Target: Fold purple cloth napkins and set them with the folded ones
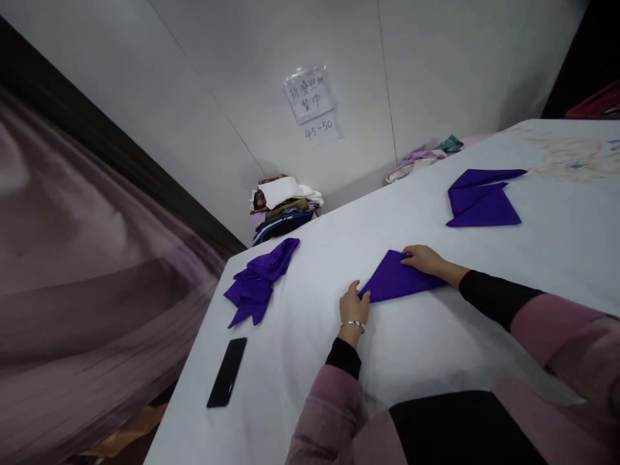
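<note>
The cloth [387, 282] is lying on the table [300, 368], its long side running left to right. The left hand [354, 307] is pinching its left tip; the right hand [424, 261] is pinching its top edge. Both are touching it. Far right, a red thing [593, 105], maybe a box, is sitting in shadow.
</note>
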Motion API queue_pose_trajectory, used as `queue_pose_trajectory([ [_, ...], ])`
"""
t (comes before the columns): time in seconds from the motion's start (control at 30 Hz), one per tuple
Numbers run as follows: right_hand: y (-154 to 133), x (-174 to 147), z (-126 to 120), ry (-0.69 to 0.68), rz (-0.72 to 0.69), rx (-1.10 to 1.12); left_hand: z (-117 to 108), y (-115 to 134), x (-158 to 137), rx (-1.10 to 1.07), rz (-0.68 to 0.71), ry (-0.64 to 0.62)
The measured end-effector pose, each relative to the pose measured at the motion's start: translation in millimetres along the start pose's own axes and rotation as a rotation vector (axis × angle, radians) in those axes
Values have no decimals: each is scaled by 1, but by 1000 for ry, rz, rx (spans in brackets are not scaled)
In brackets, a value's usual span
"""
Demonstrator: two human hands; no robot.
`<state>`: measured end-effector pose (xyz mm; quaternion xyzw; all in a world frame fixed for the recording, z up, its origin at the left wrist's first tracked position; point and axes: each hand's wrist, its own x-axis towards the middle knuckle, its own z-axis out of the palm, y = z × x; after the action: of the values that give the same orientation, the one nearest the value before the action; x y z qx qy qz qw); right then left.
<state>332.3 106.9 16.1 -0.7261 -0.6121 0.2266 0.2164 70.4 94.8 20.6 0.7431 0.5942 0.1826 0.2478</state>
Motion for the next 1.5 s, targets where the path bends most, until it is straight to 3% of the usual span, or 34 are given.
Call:
queue_pose_trajectory([
  [0.27, 0, -1, 9, 57, 21, -133, 4, -20, -4, -15, 5, 96],
  [0.6, 3, -1, 12, 68, 29, -159, 5, -24, -12, -41, 37, 147],
  [1.5, 8, -9, 15, 112, 34, -180, -1, -24, -22, -19, 6, 124],
])
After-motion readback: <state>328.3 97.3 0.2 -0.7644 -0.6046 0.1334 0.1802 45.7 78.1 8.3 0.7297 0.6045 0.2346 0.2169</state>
